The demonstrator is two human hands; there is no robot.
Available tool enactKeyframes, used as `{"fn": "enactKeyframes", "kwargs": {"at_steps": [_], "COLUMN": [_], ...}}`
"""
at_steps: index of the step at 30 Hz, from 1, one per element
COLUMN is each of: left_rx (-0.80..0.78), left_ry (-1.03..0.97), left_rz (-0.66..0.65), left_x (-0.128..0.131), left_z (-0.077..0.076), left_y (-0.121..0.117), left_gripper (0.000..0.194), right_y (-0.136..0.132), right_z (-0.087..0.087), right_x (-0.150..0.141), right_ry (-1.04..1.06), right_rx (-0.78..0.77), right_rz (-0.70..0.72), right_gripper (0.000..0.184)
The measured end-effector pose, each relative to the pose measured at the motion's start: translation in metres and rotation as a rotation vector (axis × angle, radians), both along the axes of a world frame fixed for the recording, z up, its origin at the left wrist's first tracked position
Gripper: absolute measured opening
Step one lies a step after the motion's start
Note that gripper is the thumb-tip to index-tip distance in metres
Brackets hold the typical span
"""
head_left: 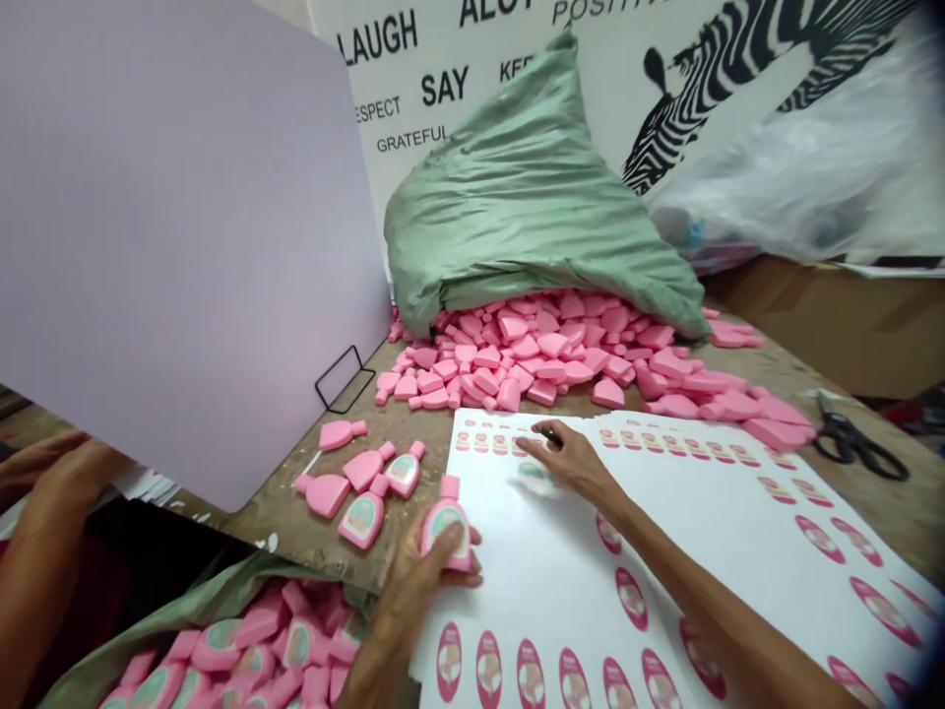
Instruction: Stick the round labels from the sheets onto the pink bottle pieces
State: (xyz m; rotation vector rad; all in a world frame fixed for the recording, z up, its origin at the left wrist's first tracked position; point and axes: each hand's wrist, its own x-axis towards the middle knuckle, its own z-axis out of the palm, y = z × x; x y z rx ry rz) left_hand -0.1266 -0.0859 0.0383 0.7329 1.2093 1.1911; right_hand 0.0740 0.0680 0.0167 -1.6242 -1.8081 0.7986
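Head-worn view, looking forward, down at hands (568,461)

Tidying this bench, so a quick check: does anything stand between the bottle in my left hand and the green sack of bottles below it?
Nothing visible blocks it. Only the table's edge lies between the bottle in the left hand and the sack.

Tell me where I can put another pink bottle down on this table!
Bare table shows to the right of the label sheets, just past the scissors. A thin strip runs between the sheets and the pink pile. It's crowded at the pile, by the loose bottles, and in the green sack.
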Motion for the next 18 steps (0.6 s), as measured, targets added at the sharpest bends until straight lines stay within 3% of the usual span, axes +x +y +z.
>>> {"fn": "enactKeyframes", "kwargs": {"at_steps": [3,6,10,12,14,18], "left_rx": [-0.011,-0.025,0.064,0.222,0.304,0.093], "left_ry": [0.415,0.813,1.112,1.091,0.878,0.329], "left_rz": [0.208,0.277,0.387,0.429,0.321,0.048], "left_x": [-0.026,-0.043,-0.046,-0.036,-0.019,0.026], "left_z": [-0.015,-0.023,-0.015,-0.007,0.001,0.007], "left_y": [0.01,0.02,0.025,0.027,0.03,0.031], "left_gripper": [0.042,0.037,0.041,0.041,0.037,0.04], "right_y": [0.046,0.078,0.074,0.047,0.007,-0.077], "right_z": [-0.001,0.004,0.02,0.029,0.038,0.046], "right_x": [-0.011,-0.029,-0.034,-0.029,-0.025,-0.022], "right_ry": [-0.145,-0.203,-0.265,-0.279,-0.272,-0.172], "right_rx": [0.024,0.004,0.018,0.072,0.14,0.118], "right_rz": [-0.084,-0.118,-0.124,-0.08,0.034,0.229], "right_gripper": [0.059,0.057,0.056,0.056,0.054,0.041]}}
